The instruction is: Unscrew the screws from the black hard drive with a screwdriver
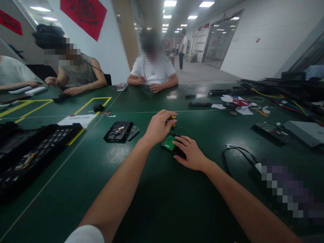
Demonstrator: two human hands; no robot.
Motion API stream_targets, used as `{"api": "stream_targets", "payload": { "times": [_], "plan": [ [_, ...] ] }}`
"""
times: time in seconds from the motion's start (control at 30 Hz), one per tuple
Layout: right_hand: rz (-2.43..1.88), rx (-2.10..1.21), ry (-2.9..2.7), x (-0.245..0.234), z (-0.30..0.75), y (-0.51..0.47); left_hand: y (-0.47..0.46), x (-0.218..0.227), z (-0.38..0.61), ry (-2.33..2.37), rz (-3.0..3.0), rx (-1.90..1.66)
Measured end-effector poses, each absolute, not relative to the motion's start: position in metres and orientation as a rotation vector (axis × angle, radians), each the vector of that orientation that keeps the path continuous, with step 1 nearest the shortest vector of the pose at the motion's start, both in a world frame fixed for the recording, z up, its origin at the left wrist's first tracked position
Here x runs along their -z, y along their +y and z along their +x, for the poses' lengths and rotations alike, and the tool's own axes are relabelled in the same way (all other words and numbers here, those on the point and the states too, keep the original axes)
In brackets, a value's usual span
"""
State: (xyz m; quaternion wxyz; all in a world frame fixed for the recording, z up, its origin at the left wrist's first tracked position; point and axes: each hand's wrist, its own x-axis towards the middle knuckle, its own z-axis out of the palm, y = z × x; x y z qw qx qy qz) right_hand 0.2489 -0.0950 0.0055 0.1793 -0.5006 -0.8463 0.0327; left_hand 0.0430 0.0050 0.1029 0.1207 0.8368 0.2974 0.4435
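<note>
A black hard drive with a green circuit board [168,142] lies on the table in front of me. Across its right end rests my right hand [191,152], thumb on the near side and fingers over the top and far side, gripping it. Above the drive's far edge, my left hand [160,127] pinches a small yellow-and-black screwdriver [173,117]; its tip is too small to make out. Tiny loose bits, seemingly screws [179,127], lie just beyond the drive. To the left sit another black drive [118,131] with small parts on top and a loose circuit board [133,133] beside it.
Black slotted trays [40,152] stand at left, near a white paper sheet [77,120]. At right are an opened black device [272,132], a grey box [305,133], a black cable [225,160] and piled wires [291,98]. Several people sit across the green table [141,202].
</note>
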Motion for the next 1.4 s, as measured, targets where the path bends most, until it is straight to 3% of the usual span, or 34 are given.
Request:
{"api": "stream_targets", "payload": {
  "times": [1.4],
  "plan": [
    [-1.386, -0.085, -2.4, -0.0032, 0.2522, -0.0931, 0.0093, -0.0983, 0.0422, 0.839, 2.422, -1.32]
  ]
}}
